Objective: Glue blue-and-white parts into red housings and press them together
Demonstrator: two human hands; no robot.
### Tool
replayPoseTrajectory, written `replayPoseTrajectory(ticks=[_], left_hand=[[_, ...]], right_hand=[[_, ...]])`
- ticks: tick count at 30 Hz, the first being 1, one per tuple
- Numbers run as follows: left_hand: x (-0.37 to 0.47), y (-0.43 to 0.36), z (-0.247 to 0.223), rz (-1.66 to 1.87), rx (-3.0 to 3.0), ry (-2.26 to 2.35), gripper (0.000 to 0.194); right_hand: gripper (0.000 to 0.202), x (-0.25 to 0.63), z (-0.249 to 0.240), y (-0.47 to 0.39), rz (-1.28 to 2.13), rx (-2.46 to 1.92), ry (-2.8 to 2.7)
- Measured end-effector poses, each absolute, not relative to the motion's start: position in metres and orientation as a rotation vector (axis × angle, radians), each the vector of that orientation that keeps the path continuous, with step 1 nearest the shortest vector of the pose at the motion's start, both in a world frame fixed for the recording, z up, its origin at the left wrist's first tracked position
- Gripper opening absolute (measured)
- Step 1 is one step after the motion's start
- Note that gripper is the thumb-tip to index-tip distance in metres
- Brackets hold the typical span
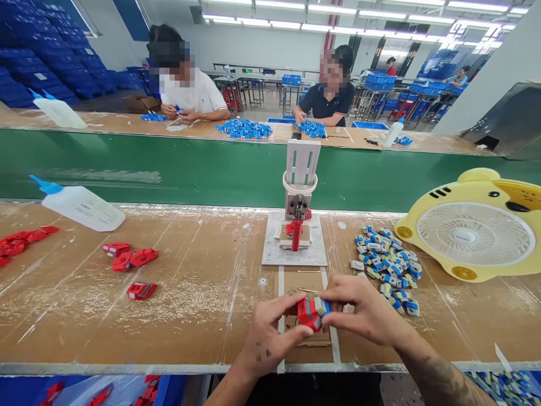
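Observation:
Between my two hands, just above the front of the bench, is a red plastic part (pixel 308 313); my left hand (pixel 273 332) pinches it. In the fingers of my right hand (pixel 359 307) is a small grey-and-blue plastic piece (pixel 322 306), held against the red part's right side. Beyond them stands a clamp fixture with a red handle (pixel 296 235) on a white base plate (pixel 270 251), and a red part sits in it. To the right lies a pile of small grey, blue and yellow pieces (pixel 391 268). Several loose red parts (pixel 141 290) rest on the left.
A white bottle with a blue nozzle (pixel 84 207) lies at left. The yellow fan (pixel 469 234) occupies the right side. Past a green belt (pixel 190 163), two people work at piles of blue parts (pixel 244 128). Blue bins (pixel 169 389) with red parts sit below the front edge.

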State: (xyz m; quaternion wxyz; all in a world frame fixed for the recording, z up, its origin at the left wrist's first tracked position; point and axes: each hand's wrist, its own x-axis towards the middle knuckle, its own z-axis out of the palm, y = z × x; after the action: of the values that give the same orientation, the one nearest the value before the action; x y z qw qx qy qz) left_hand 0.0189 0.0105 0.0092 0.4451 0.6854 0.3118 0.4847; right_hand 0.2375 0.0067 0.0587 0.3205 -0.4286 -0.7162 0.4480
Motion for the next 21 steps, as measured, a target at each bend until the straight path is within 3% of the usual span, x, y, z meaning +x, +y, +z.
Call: replayPoseTrajectory(ticks=[3, 7, 11, 17, 21], left_hand=[[0.019, 0.022, 0.020, 0.980, 1.532, 0.880, 0.051], [0.006, 0.044, 0.033, 0.983, 1.711, 0.845, 0.061], [0.000, 0.055, 0.029, 1.083, 1.809, 0.603, 0.037], [0.007, 0.063, 0.000, 1.152, 1.347, 0.709, 0.054], [-0.001, 0.088, -0.014, 1.193, 1.217, 0.899, 0.046]], right_hand=[[0.050, 0.229, 0.031, 0.019, 1.776, -1.019, -1.215], [0.050, 0.217, 0.009, 0.028, 2.024, -0.828, -0.745], [0.054, 0.205, 0.008, 0.033, 2.111, -0.801, -0.795], [0.058, 0.198, 0.000, 0.047, 2.029, -0.943, -0.914], [0.055, 0.211, 0.007, 0.072, 1.448, -1.186, -1.063]])
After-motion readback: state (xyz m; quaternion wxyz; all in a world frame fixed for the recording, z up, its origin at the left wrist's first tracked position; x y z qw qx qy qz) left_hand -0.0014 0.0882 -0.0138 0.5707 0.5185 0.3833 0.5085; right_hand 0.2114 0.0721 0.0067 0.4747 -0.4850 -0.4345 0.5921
